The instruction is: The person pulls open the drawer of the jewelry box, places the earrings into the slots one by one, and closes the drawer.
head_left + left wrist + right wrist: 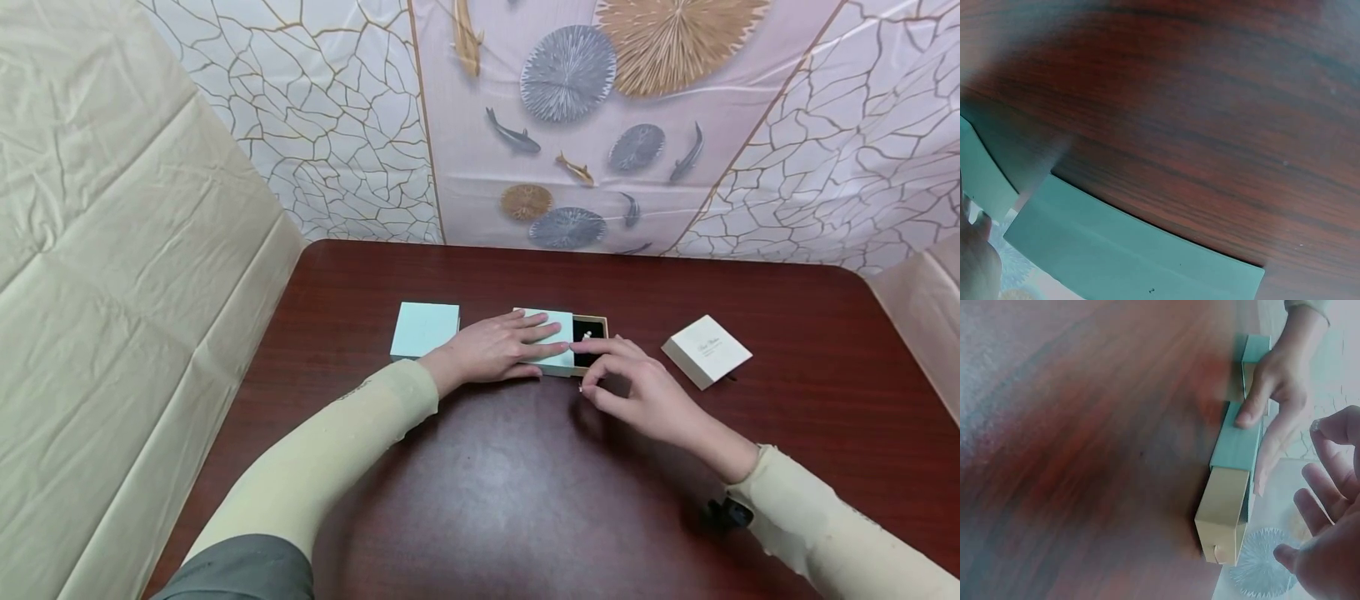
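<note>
A mint-green drawer box lies near the far middle of the table, its cream drawer slid partly out to the right. Inside the drawer is a black insert carrying a small silvery piece. Flat on the box's sleeve rests my left hand, fingers spread and straight. At the drawer's near right corner, my right hand pinches a tiny shiny piece of jewellery between thumb and index finger; its exact kind is too small to tell. The other right fingers extend loosely.
Left of my left hand lies a second mint-green box. A cream box with small print sits at the right, turned at an angle. The dark red table meets a patterned cloth at the back.
</note>
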A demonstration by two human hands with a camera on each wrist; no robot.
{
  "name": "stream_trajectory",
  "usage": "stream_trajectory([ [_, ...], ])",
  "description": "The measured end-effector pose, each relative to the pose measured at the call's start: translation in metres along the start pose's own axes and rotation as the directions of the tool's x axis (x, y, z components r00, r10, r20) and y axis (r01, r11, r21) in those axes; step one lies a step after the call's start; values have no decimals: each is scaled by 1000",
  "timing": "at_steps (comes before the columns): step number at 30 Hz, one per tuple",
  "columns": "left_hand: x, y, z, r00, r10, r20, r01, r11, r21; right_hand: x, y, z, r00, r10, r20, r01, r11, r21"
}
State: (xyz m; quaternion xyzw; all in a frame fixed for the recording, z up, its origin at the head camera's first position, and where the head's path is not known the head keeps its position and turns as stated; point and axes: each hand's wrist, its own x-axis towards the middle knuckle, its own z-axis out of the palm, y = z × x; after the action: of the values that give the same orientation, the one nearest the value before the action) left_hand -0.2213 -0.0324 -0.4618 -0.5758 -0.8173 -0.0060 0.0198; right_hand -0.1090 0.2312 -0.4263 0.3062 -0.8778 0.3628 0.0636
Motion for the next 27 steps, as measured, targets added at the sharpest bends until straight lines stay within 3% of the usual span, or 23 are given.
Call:
stream_trajectory([
  [12, 0, -1, 1, 1000, 8, -14, -8, 1000, 7, 12, 12, -14, 995, 95, 40, -99, 990, 103],
  [20, 0, 0, 1, 1000, 5, -20, -5, 1000, -11, 19, 20, -22, 978, 183, 104, -197, 969, 152],
  [27, -1, -1, 1, 1000, 3, -22, -3, 1000, -15, 24, 26, -23, 976, 194, 97, -209, 960, 189],
])
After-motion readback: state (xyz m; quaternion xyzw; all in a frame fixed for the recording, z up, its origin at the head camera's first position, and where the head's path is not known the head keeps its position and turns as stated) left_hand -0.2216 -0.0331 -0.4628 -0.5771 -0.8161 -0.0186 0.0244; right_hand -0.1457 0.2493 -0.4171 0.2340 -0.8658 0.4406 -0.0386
